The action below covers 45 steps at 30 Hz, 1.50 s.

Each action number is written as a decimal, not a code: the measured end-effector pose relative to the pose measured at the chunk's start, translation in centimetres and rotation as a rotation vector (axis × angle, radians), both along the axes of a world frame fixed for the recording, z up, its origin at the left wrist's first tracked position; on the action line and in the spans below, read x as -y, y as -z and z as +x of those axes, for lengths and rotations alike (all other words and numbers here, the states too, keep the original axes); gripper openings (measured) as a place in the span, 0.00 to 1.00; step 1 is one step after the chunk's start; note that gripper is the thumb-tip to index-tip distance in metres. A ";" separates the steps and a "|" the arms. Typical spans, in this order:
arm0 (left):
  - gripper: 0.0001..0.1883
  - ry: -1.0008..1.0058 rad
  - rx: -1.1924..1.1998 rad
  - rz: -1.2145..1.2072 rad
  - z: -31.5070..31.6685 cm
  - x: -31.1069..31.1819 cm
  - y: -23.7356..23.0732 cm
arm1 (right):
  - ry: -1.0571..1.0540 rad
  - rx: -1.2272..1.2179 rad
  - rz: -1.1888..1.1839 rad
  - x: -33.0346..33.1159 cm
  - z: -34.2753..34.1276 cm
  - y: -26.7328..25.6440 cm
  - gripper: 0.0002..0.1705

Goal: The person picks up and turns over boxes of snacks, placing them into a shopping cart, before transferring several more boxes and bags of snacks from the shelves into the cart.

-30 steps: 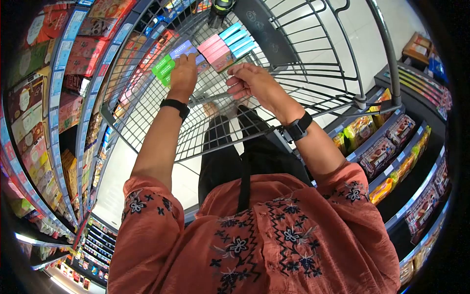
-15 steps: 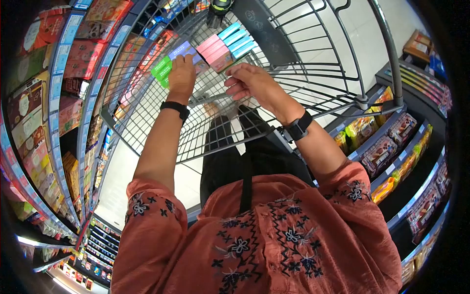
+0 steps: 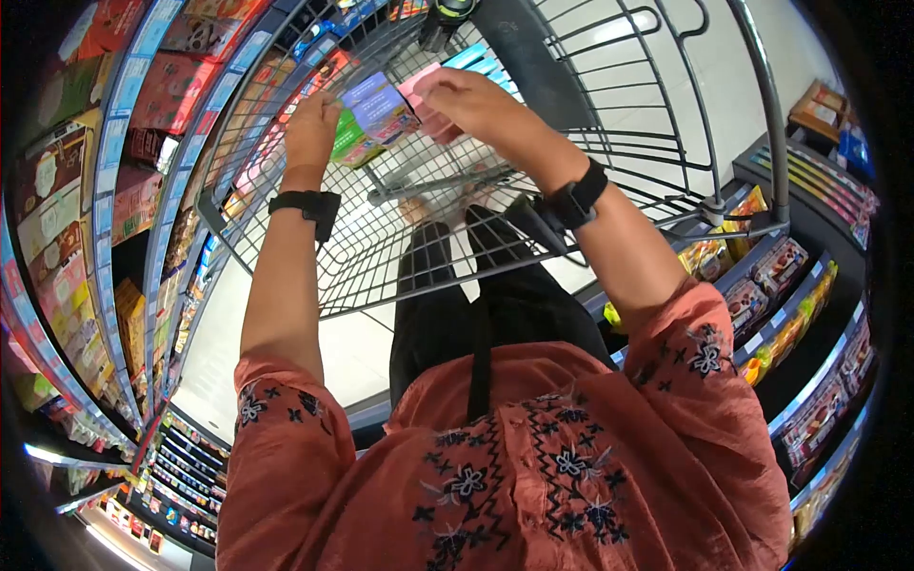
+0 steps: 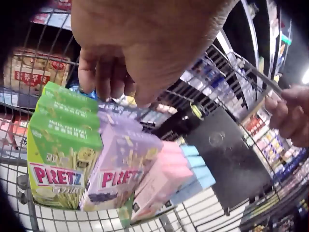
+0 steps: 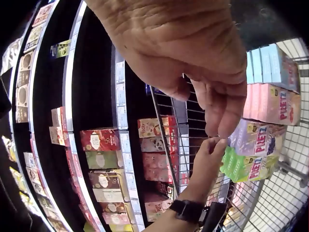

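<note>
Unloaded, loosely curled: left hand (image 3: 312, 135), right hand (image 3: 495, 112); cart (image 3: 779, 171) contains green boxes (image 4: 65, 137), purple boxes (image 4: 124, 157), pink boxes (image 4: 161, 179), blue boxes (image 4: 197, 170)

Shirt (image 3: 533, 457) coral (black-white floral embroidery); cart boxes (image 4: 65, 130) green, purple, pink, blue.

"PRETZ" on green boxes (image 4: 63, 150), purple boxes (image 4: 120, 159), pink boxes (image 5: 275, 104); Chinese lettering on beige pack (image 4: 37, 72)

Stocked shelves (image 3: 804, 366) on 2 sides (price strips (image 3: 111, 133) pale blue), whitish tiled floor (image 3: 354, 350)
</note>
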State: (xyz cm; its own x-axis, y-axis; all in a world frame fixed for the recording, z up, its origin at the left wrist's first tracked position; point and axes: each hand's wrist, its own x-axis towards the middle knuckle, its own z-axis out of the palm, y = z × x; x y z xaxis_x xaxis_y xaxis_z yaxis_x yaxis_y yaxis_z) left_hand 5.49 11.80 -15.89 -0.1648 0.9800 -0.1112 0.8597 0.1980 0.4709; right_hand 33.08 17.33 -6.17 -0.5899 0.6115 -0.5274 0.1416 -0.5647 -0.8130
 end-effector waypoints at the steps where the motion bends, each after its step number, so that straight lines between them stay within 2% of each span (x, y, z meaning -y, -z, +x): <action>1: 0.13 0.004 0.042 -0.029 -0.3 0.1 -0.4 | -0.041 0.042 0.028 -0.8 -1.0 0.9 0.16; 3: 0.12 0.012 0.127 -0.104 -0.1 0.1 -0.5 | -0.128 0.213 0.091 -1.9 -2.7 1.9 0.15; 4: 0.13 0.069 0.103 -0.066 0.2 0.4 -0.2 | -0.171 0.301 0.122 -2.6 -3.5 2.4 0.15; 6: 0.15 0.181 0.056 0.015 0.9 0.9 0.2 | -0.222 0.377 0.514 -3.3 -4.8 6.4 0.12; 8: 0.15 0.150 0.036 -0.032 1.3 1.1 -0.3 | -0.295 0.429 0.837 -3.6 -6.0 8.5 0.11; 9: 0.15 0.130 0.056 -0.067 1.4 1.1 -0.4 | -0.346 0.452 0.729 -3.8 -6.4 6.7 0.15; 12: 0.16 0.133 0.071 -0.124 1.7 1.5 0.2 | -0.556 0.601 0.723 -4.5 -7.9 7.2 0.16; 16: 0.16 0.207 -0.003 0.000 1.7 2.0 0.6 | -0.603 0.670 0.818 -4.5 -9.1 9.7 0.16; 19: 0.15 0.002 0.356 -0.036 0.7 1.0 -1.0 | -0.591 0.696 0.845 -4.6 -9.3 11.0 0.15; 20: 0.14 -0.040 0.553 -0.118 0.4 0.9 -2.7 | -0.579 0.683 0.844 -4.6 -9.2 11.2 0.15; 21: 0.15 -0.080 0.747 -0.198 1.0 0.5 -7.3 | -0.564 0.671 0.844 -4.6 -9.0 11.4 0.14; 23: 0.15 0.006 0.895 -0.158 3.2 1.2 -15.7 | -0.619 0.680 0.848 -4.6 -9.0 11.0 0.14; 24: 0.15 0.082 1.103 -0.153 3.9 2.0 -18.4 | -0.646 0.683 0.852 -4.7 -9.0 10.8 0.14; 25: 0.17 0.162 1.293 -0.159 4.9 3.2 -21.0 | -0.574 0.616 0.864 -4.5 -8.9 12.0 0.14; 29: 0.16 0.453 1.709 -0.304 6.9 5.8 -26.3 | -0.611 0.685 0.965 -4.4 -9.4 13.2 0.15; 33: 0.15 0.593 1.859 -0.419 7.1 6.7 -27.8 | -0.716 0.746 0.941 -4.4 -10.0 13.2 0.17; 37: 0.15 0.636 1.864 -0.483 6.6 6.3 -27.7 | -0.754 0.774 0.960 -4.6 -10.2 12.9 0.18; 40: 0.15 0.521 1.731 -0.493 5.6 4.5 -26.5 | -0.768 0.748 0.969 -5.2 -10.5 13.5 0.18; 42: 0.15 0.299 1.478 -0.464 4.6 3.1 -23.2 | -0.798 0.714 0.983 -5.4 -10.2 14.1 0.17; 43: 0.16 0.167 1.299 -0.453 4.0 2.3 -20.7 | -0.784 0.714 0.995 -5.4 -10.0 13.8 0.16; 44: 0.17 0.113 1.025 -0.314 3.5 1.8 -17.1 | -0.770 0.714 1.007 -5.2 -10.2 13.2 0.14; 45: 0.18 0.066 0.832 -0.273 2.9 1.6 -13.6 | -0.757 0.711 1.021 -5.2 -10.4 12.8 0.13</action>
